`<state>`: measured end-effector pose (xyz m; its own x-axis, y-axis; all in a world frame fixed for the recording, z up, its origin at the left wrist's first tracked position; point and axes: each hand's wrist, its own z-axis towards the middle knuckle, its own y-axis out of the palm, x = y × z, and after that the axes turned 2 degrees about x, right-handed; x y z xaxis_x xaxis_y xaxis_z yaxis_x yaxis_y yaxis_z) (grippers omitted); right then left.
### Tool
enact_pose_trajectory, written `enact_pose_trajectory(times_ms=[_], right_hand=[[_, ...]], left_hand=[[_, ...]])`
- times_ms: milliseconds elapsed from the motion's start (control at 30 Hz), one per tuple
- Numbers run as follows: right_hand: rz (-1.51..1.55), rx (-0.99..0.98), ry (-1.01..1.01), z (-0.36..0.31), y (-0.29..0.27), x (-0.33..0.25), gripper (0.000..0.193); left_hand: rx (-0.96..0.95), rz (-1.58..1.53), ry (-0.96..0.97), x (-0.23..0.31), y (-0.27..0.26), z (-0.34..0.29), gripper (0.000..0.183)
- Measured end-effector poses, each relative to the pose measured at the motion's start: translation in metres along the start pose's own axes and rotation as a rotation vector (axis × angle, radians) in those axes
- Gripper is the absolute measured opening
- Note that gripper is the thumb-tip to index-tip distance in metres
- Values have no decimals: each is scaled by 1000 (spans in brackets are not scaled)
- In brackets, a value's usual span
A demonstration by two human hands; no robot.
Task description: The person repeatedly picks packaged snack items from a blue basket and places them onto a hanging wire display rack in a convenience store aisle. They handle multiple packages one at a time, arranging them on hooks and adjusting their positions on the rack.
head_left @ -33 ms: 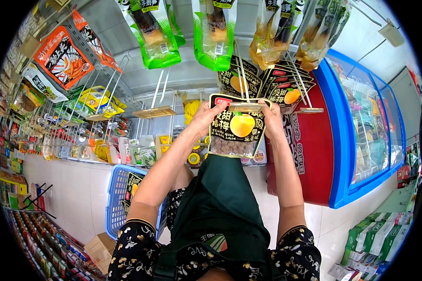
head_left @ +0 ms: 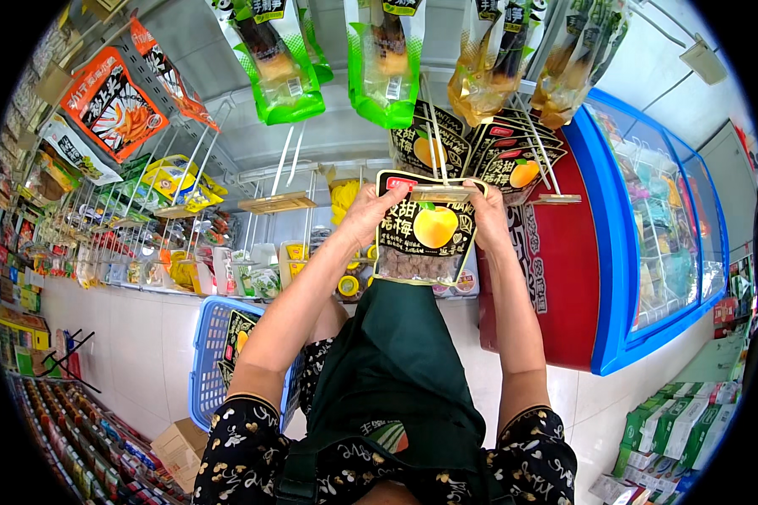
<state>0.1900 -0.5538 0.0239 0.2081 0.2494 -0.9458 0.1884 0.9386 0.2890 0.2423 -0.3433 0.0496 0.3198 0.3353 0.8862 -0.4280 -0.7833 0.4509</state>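
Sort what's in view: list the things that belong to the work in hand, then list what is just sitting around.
In hand:
- black snack pouch with a yellow fruit picture, held at its top corners
- left hand
- right hand
- metal display hook and the matching pouches hanging on it

Just around:
- green hanging packs
- orange snack bag
- blue basket on the floor
- chest freezer with blue rim

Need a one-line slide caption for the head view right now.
Both hands, left and right, hold a black snack pouch at a display hook, blue basket below.
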Motion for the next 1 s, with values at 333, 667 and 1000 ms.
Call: enact_pose_trajectory(times_ms=[333,667,1000], right_hand=[[-119,-42,-95,3,9,-11,20],[-289,-38,-141,1,7,-22,26],[-299,-74,-119,0,0,-22,25]], left_hand=[[-69,130,68,17,-6,5,19],[-257,906,207,60,29,35,12],[-287,801,144,56,31,40,7]])
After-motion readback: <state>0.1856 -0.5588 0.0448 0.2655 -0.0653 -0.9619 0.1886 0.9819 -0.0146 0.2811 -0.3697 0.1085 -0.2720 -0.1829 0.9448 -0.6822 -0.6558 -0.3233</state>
